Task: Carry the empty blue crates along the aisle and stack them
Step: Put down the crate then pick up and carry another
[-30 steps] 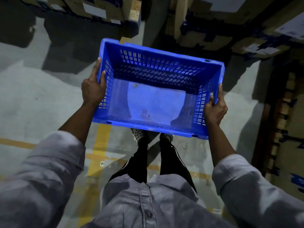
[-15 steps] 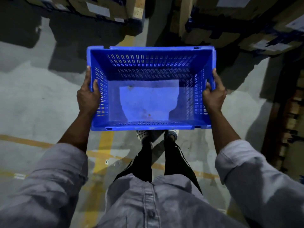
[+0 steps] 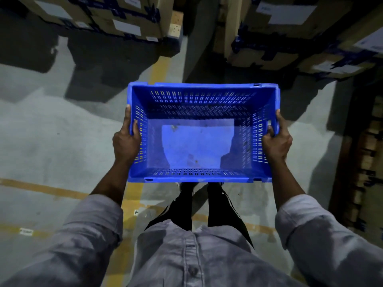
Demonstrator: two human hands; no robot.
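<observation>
Now we carry the crate [image 3: 196,141], empty, level above the yellow line [image 3: 132,195]: left hand [image 3: 126,139] and right hand [image 3: 276,139] each clamp a side rim; boxes [image 3: 290,27] beyond the crate.

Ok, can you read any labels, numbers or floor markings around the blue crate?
Nothing here is legible.
The white labels on the cardboard boxes: blurred, unreadable.
The white floor sticker at lower left: print too small to read.
The small white floor tag: one dark mark, unclear.
The blue crate: no lettering visible.
</observation>
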